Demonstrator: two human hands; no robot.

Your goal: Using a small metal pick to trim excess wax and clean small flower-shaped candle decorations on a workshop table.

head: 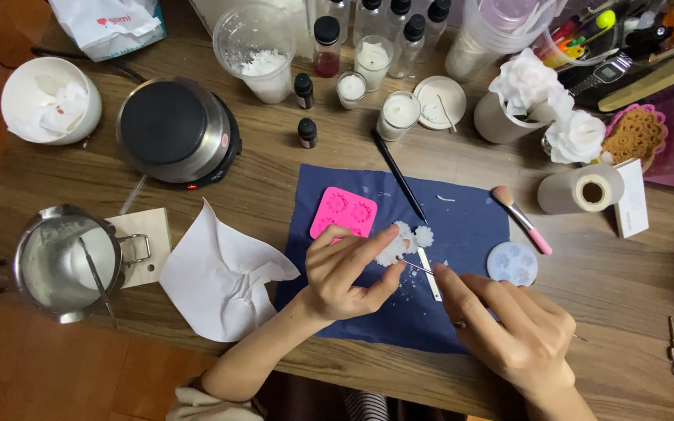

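White wax flower pinched by left hand, thin metal pick in right hand

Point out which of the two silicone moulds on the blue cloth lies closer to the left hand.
The pink square mould, just above the left hand. The other, a pale blue round mould, lies at the cloth's right edge, beyond the right hand.

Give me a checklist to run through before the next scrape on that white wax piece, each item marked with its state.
1. Left hand pinches the white wax piece: ok.
2. Right hand holds the thin metal tool: ok.
3. Tool tip at the piece's edge: ok.
4. Piece over the blue cloth, crumbs landing there: ok.
5. Pink mold clear of the hands: ok.
6. Piece free of cracks: cannot tell.
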